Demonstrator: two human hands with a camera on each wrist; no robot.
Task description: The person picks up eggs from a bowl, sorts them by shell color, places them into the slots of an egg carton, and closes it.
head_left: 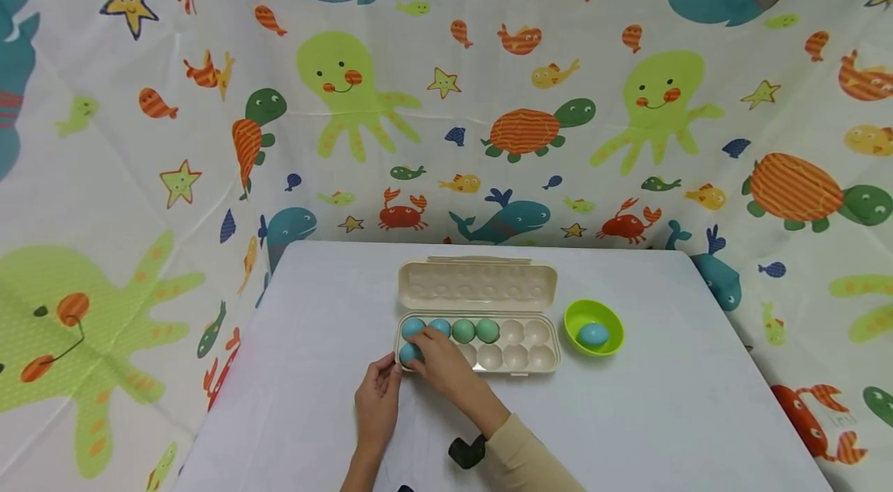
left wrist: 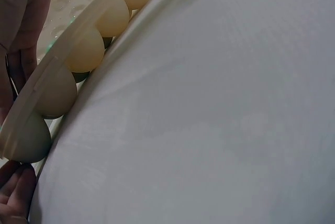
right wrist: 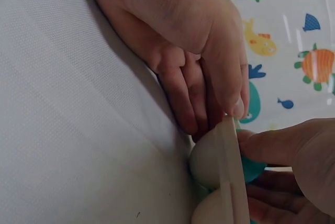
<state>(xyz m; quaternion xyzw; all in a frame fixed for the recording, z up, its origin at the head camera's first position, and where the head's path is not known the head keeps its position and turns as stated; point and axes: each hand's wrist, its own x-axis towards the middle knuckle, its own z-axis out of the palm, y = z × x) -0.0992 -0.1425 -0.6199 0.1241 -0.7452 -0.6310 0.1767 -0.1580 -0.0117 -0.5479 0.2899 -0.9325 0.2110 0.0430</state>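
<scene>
An open beige egg carton [head_left: 515, 356] lies on the table with its lid [head_left: 477, 284] folded back. In its back row sit two blue eggs [head_left: 439, 327] at the left and two green eggs [head_left: 463, 331] beside them. My right hand [head_left: 446, 364] reaches over the left end and grips a blue egg [head_left: 409, 355] in the front-left cup. At the carton's front-left corner, my left hand [head_left: 378, 399] pinches the rim; its fingers [right wrist: 180, 96] are curled by the cup in the right wrist view. In the left wrist view the carton's rounded cups [left wrist: 86, 51] show from the side.
A lime-green bowl [head_left: 574, 335] with one blue egg [head_left: 593, 335] stands right of the carton. The table wears a white cloth [head_left: 670, 414]. A black object [head_left: 466, 453] shows by the right sleeve [head_left: 530, 461]. Behind hangs a sea-animal curtain [head_left: 432, 128].
</scene>
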